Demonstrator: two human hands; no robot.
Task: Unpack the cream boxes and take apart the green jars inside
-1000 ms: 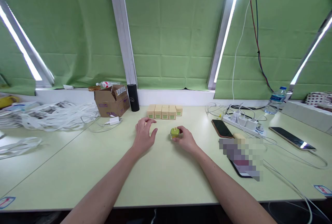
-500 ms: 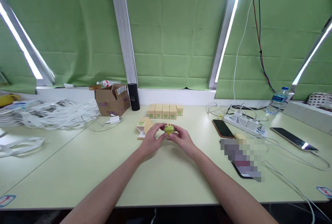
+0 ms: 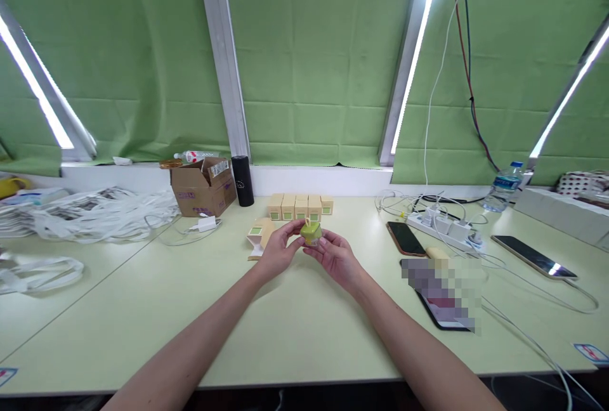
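A small green-topped jar (image 3: pixel 311 232) with a pale cord loop on top is held between both hands above the table; its lower part looks yellowish and clear. My left hand (image 3: pixel 280 248) pinches it from the left with thumb and fingers. From the right and below, my right hand (image 3: pixel 335 257) grips its base, the thumb on its front. Just left of my left hand lies an opened kraft paper box (image 3: pixel 259 237), tilted, with its flaps spread. Behind the jar stand several small closed kraft boxes (image 3: pixel 301 207) in a row, each with a green label.
A cardboard carton (image 3: pixel 202 192), a black tumbler (image 3: pixel 242 181) and a white charger (image 3: pixel 206 224) stand back left, beside piled white straps (image 3: pixel 104 211). On the right are phones (image 3: pixel 405 238), a power strip (image 3: pixel 442 230), trailing cables and a water bottle (image 3: pixel 504 188).
The jar has been raised slightly and turned, tilting in my fingers. My right hand has shifted its grip toward the jar's base. The view has shifted slightly.
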